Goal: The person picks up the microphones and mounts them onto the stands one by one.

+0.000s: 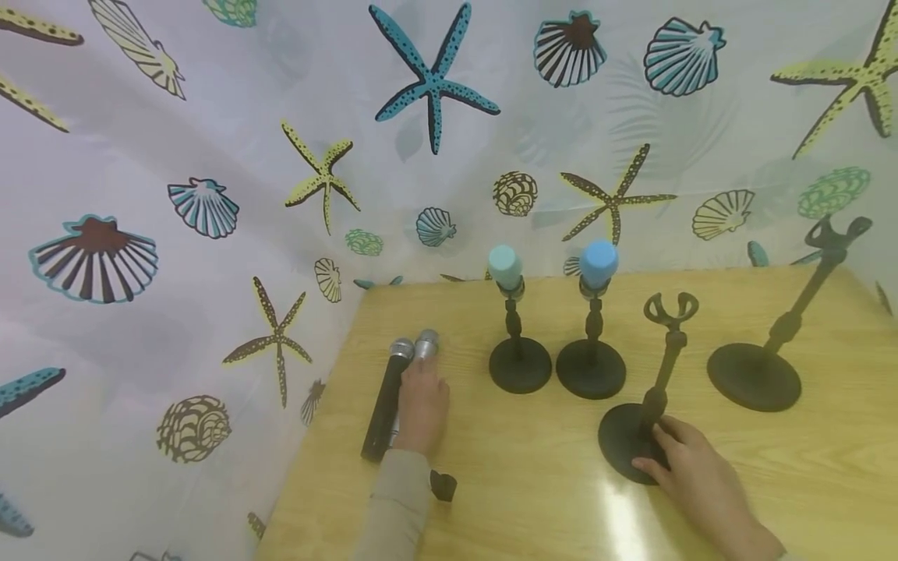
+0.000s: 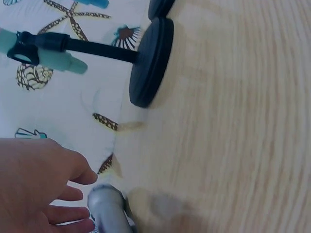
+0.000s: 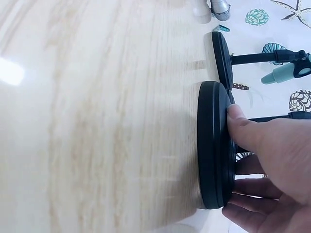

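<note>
My left hand (image 1: 423, 405) lies over a light-bodied microphone (image 1: 426, 343) with a silver head; most of its body is hidden. In the left wrist view, loosely bent fingers (image 2: 70, 213) reach right up to the microphone's grey head (image 2: 106, 201). A black microphone (image 1: 383, 409) with a silver head lies alongside on its left. My right hand (image 1: 701, 479) grips the round base of the nearest black microphone stand (image 1: 662, 382), which stands upright with its forked holder bare. The right wrist view shows the thumb on the base (image 3: 210, 145) and the other fingers by its rim.
Two stands behind hold microphones, one with a mint end (image 1: 505, 266), one with a blue end (image 1: 599, 263). Another black stand (image 1: 754, 378) with a bare holder is at the right. A patterned curtain (image 1: 281, 195) borders the wooden table (image 1: 519, 467) at the back and left.
</note>
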The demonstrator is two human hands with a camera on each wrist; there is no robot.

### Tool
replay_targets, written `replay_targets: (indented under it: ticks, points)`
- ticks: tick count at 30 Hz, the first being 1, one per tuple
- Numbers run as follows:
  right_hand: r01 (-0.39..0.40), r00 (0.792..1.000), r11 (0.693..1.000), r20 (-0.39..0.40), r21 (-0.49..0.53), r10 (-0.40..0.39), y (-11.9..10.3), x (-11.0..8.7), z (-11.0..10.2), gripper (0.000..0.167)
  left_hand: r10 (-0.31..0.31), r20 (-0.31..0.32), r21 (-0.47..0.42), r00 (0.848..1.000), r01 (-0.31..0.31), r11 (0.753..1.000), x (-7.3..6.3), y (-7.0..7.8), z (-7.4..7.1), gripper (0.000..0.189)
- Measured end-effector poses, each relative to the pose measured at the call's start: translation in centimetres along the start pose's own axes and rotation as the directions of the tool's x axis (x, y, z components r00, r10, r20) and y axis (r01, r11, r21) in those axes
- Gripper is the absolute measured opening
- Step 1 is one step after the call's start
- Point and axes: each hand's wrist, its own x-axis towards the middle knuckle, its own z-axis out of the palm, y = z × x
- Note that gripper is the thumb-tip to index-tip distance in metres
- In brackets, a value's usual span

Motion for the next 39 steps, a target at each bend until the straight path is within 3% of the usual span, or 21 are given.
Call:
replay_targets:
  ticks: [4, 7, 11, 13, 18, 23, 26, 29, 32, 34, 39]
  points:
    - [0.042, 0.999, 0.999, -0.030, -0.013, -0.042, 0.0, -0.1, 0.3, 0.061, 0.004, -0.028, 0.048, 1.000, -0.003, 0.999, 0.0, -0.6, 0.3, 0.043]
    - [0.088, 0.995, 0.996, -0.046, -0.025, -0.089, -0.1, -0.3, 0.6, 0.061, 0.059, -0.060, 0.110, 0.996, -0.052, 0.993, -0.1, -0.7, 0.5, 0.040]
    - [0.148, 0.985, 0.988, -0.080, -0.051, -0.151, -0.2, -0.5, 0.9, 0.060, 0.133, -0.108, 0.268, 0.985, -0.101, 0.958, -0.1, -0.8, 0.7, 0.037]
    - [0.164, 0.981, 0.984, -0.098, -0.064, -0.169, -0.1, -0.6, 1.1, 0.063, 0.141, -0.114, 0.320, 0.983, -0.098, 0.942, 0.0, -0.7, 0.8, 0.039]
    - [0.174, 0.974, 0.979, -0.126, -0.106, -0.186, 0.0, -1.0, 1.5, 0.083, 0.122, -0.092, 0.325, 0.988, -0.086, 0.942, -0.2, -0.5, 0.8, 0.043]
    - [0.170, 0.976, 0.979, -0.120, -0.111, -0.183, 0.1, -1.1, 1.5, 0.084, 0.132, -0.056, 0.338, 0.990, -0.105, 0.935, -0.7, -0.2, 0.6, 0.040]
    - [0.161, 0.977, 0.982, -0.124, -0.099, -0.173, 0.1, -1.1, 1.4, 0.086, 0.086, 0.016, 0.238, 0.996, -0.087, 0.967, -0.9, -0.1, 0.5, 0.035]
    - [0.159, 0.977, 0.982, -0.129, -0.101, -0.171, 0.2, -1.2, 1.5, 0.086, -0.005, 0.130, 0.073, 0.991, -0.005, 0.997, -1.2, 0.2, 0.4, 0.032]
    - [0.154, 0.978, 0.982, -0.125, -0.107, -0.167, 0.2, -1.2, 1.5, 0.085, -0.079, 0.234, -0.075, 0.969, 0.099, 0.992, -1.6, 0.8, 0.1, 0.033]
    - [0.146, 0.981, 0.983, -0.112, -0.109, -0.159, 0.2, -1.3, 1.6, 0.078, -0.091, 0.274, -0.122, 0.957, 0.129, 0.984, -1.9, 1.2, 0.0, 0.037]
    - [0.123, 0.988, 0.987, -0.082, -0.101, -0.131, 0.0, -1.3, 1.3, 0.059, -0.061, 0.292, -0.212, 0.954, 0.127, 0.969, -2.4, 1.8, 0.1, 0.047]
